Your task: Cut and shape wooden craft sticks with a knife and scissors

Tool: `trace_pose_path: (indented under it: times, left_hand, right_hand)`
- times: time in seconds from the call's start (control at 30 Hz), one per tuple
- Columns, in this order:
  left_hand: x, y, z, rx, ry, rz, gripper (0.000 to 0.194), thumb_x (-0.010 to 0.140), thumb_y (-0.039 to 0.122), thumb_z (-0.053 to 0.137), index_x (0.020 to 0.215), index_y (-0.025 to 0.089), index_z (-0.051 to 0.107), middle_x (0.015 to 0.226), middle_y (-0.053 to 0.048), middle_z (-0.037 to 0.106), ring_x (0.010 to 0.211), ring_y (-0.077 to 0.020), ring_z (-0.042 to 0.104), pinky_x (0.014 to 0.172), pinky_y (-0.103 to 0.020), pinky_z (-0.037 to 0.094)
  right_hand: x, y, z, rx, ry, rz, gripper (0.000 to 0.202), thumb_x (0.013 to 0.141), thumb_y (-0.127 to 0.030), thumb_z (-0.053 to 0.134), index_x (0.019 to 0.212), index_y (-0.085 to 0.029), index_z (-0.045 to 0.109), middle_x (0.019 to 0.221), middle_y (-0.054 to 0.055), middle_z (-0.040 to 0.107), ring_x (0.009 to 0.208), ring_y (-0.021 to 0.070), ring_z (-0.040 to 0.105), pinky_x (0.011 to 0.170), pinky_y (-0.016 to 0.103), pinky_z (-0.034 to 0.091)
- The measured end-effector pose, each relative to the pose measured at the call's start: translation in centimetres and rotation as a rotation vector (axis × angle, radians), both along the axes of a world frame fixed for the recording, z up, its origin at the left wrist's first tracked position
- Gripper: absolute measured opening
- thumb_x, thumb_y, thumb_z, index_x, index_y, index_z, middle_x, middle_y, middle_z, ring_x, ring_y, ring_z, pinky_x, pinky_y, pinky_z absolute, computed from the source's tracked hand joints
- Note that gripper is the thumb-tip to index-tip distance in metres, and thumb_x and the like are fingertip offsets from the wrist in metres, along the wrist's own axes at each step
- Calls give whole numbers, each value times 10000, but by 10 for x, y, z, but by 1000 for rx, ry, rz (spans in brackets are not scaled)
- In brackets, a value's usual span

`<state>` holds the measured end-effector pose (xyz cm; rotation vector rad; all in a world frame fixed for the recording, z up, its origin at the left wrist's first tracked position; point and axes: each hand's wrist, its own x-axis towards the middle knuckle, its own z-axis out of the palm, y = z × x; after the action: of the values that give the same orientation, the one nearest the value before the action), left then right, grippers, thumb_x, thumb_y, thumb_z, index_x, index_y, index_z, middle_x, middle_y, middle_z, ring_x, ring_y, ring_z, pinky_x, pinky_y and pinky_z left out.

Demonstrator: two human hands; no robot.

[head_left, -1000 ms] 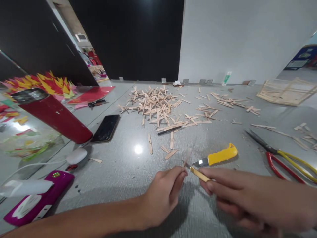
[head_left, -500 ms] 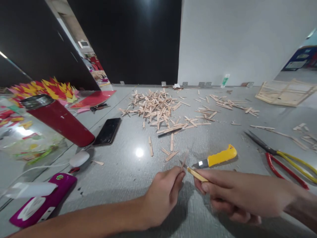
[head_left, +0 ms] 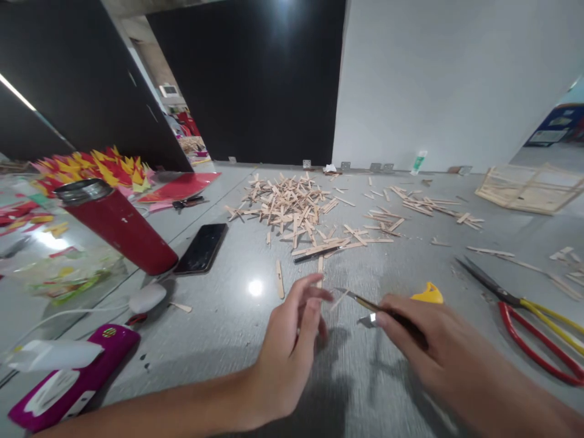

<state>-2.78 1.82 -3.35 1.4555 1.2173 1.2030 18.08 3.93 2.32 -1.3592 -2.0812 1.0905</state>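
Observation:
My right hand (head_left: pixel 424 340) grips a slim craft knife (head_left: pixel 364 302), its pointed blade aimed left toward my other hand. My left hand (head_left: pixel 292 340) is raised over the table with its fingers apart and nothing in them. Just right of those fingertips, by the knife tip, is a thin wooden sliver (head_left: pixel 339 300); whether it lies on the table or is in the air I cannot tell. A yellow utility knife (head_left: pixel 429 293) lies partly hidden behind my right hand. Beyond my left hand lie loose popsicle sticks (head_left: pixel 280 279) and a black pen (head_left: pixel 314 255).
A heap of wooden sticks (head_left: pixel 292 204) spreads at the back. On the left stand a red flask (head_left: pixel 121 228), a phone (head_left: pixel 202 248) and a purple device (head_left: pixel 91 365). Red-and-yellow-handled shears (head_left: pixel 515 301) lie right, with a stick frame (head_left: pixel 529 188) behind and a glue tube (head_left: pixel 418 162) by the wall.
My left hand has opened and let go of the thin stick piece it pinched. My right hand has turned palm down with the craft knife still in it. The view has tilted slightly up.

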Motion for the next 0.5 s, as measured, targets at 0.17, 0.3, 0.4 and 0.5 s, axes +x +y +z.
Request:
trace_pose_path:
  times: [0.17, 0.3, 0.4, 0.5]
  left_hand:
    - [-6, -1, 14, -13, 233, -168, 423, 1147, 455, 467, 866, 197, 652, 607, 33, 586, 515, -119, 501, 537, -230, 380]
    - [-6, -2, 11, 42, 311, -190, 447, 1136, 326, 417, 730, 215, 568, 557, 67, 464, 480, -101, 431, 540, -229, 356]
    - [-4, -8, 7, 77, 314, -214, 391, 1137, 346, 421, 824, 214, 614, 616, 52, 530, 501, -106, 482, 548, -222, 388]
    - [-1, -14, 4, 21, 276, -272, 355, 1132, 347, 432, 879, 209, 639, 573, 58, 524, 461, -104, 471, 501, -209, 368]
  right_hand:
    - [4, 2, 3, -81, 11, -14, 289, 1024, -552, 667, 971, -292, 782, 646, 18, 655, 667, 260, 637, 605, 330, 516]
    - [18, -9, -4, -121, -23, -54, 276, 993, -536, 685, 869, -298, 748, 651, 32, 650, 657, 266, 608, 589, 346, 469]
    - [17, -16, -1, -218, -39, -55, 383, 965, -575, 657, 726, -284, 592, 665, 37, 601, 628, 240, 527, 578, 352, 382]
    - [4, -23, 11, -555, 146, -71, 489, 884, -703, 703, 763, -272, 507, 656, -18, 465, 592, 178, 412, 550, 307, 313]
